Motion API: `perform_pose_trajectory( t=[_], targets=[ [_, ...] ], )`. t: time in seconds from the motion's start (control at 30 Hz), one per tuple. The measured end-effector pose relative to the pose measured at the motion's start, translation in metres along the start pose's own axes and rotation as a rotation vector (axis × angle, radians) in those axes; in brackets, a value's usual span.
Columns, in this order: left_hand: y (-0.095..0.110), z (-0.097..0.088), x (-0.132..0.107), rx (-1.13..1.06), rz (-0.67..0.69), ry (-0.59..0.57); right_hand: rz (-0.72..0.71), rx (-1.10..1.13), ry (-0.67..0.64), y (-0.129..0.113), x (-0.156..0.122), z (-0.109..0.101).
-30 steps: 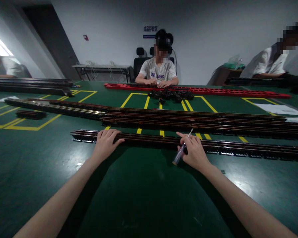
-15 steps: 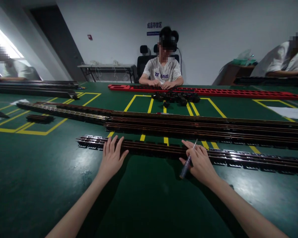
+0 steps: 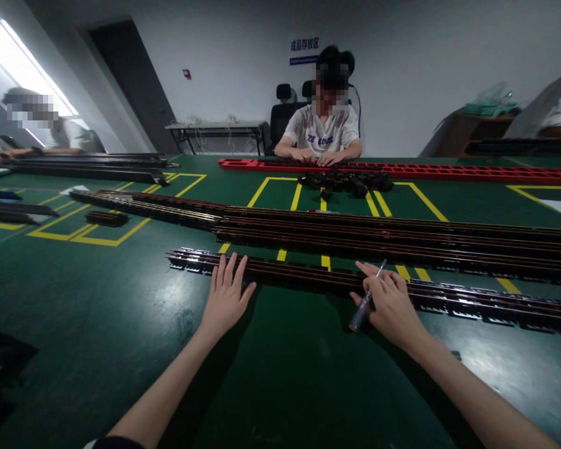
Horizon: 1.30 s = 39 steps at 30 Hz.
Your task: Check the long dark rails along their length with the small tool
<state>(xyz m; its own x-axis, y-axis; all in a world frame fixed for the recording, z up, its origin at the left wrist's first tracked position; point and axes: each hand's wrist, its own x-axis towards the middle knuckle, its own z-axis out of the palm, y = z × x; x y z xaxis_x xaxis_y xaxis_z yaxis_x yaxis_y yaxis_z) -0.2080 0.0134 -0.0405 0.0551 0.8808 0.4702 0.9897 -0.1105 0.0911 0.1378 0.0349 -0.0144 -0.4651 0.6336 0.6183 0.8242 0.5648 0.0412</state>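
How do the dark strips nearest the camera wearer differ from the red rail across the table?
The near strips are dark with thin brownish lines; the red rail has a row of openings. The near strips lie at the wearer's left hand and right hand; the red rail lies at a co-worker's hands. Both are long, narrow and reach the picture's right edge.

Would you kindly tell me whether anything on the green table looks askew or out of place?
No spill shows. The black parts by the red rail lie in a loose jumble, unlike the nearest dark strips, which run parallel.
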Motion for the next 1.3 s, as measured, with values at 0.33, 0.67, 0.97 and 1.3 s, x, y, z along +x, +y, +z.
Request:
perform_pose_trajectory(
  t=[0.33, 0.67, 0.97, 1.3],
  targets=[
    [0.005, -0.002, 0.007, -0.042, -0.032, 0.016, 0.024, -0.024, 0.015, 0.004, 0.000, 0.004],
    [0.005, -0.002, 0.018, -0.048, -0.010, 0.024, 0.029, -0.022, -0.013, 0.010, 0.002, 0.006],
    [0.010, -0.006, 0.022, -0.044, -0.005, 0.014, 0.059, -0.057, -0.048, 0.018, 0.000, 0.012],
    [0.011, -0.007, 0.023, -0.030, -0.019, 0.018, 0.125, -0.072, 0.000, 0.012, 0.004, 0.010]
  ],
)
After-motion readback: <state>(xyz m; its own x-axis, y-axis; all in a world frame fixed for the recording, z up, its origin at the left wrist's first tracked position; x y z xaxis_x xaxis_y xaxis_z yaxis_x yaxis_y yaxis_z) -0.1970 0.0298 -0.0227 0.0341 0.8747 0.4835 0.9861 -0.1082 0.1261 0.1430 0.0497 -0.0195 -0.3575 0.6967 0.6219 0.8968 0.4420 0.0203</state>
